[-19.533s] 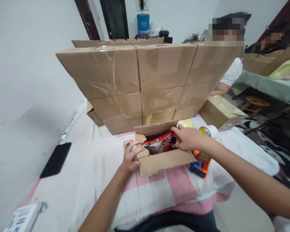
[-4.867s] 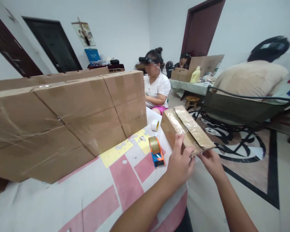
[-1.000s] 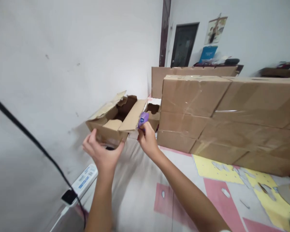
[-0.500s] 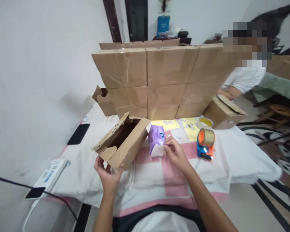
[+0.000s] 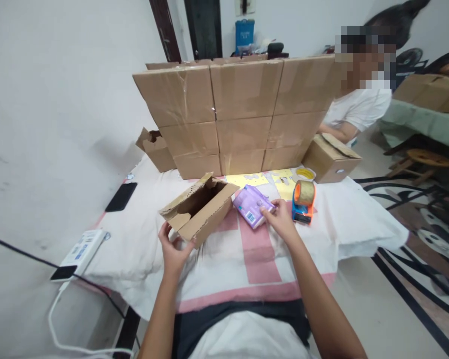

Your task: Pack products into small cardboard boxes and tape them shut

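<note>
My left hand point(image 5: 175, 248) grips the near end of an open cardboard box point(image 5: 213, 214), thumb on one side and fingers on the other. The box lies tilted, its long opening facing up; I cannot see anything inside its dark interior. To its right, my right hand point(image 5: 281, 218) pinches the lower right edge of a purple soft packet point(image 5: 251, 203) with a barcode on it. The packet is just beside the box's right end. A tape dispenser point(image 5: 303, 203) with a brown roll stands right of my right hand.
Behind, a wall of taped cardboard boxes point(image 5: 243, 119) stands across the table. A smaller closed box point(image 5: 333, 158) and a yellow tape roll point(image 5: 305, 173) sit at its right. A black phone point(image 5: 121, 197) and a white power strip point(image 5: 80, 252) lie left. A person point(image 5: 355, 112) is behind the boxes.
The purple packet has turned over in my right hand, from standing more upright to lying flatter with its barcode side showing. My left hand still holds the box. The view has shifted slightly.
</note>
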`<act>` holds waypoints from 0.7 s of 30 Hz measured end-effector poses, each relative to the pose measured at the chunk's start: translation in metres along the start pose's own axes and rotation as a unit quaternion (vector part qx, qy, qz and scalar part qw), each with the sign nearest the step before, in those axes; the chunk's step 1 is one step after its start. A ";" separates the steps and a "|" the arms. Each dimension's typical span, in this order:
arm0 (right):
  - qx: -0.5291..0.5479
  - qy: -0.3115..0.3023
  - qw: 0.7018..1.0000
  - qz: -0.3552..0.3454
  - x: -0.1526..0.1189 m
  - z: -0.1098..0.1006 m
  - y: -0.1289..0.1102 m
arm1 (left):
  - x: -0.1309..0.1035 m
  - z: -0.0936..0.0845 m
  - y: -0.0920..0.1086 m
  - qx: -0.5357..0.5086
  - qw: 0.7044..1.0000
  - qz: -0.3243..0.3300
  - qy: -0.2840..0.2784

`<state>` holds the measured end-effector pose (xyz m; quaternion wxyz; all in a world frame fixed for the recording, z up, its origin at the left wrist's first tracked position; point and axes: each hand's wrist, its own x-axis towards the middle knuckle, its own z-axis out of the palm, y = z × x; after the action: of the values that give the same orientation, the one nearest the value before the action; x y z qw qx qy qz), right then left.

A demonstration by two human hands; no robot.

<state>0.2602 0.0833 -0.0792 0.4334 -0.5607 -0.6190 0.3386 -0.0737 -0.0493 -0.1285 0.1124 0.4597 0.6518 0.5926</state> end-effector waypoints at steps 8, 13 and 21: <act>-0.170 0.006 0.927 -0.334 -0.015 0.005 -0.008 | -0.001 -0.009 -0.010 -0.092 0.995 -0.012 0.031; -0.253 -0.128 0.893 -0.349 -0.024 -0.008 -0.018 | -0.001 -0.012 -0.021 -0.096 0.995 0.022 0.013; -0.300 -0.172 0.918 -0.194 -0.001 0.003 -0.033 | 0.000 -0.015 -0.034 -0.119 0.991 0.053 -0.029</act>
<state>0.2442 0.0783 -0.0511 0.1894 -0.4664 -0.8530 0.1374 -0.0996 -0.0552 -0.1542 0.1539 0.4941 0.5476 0.6575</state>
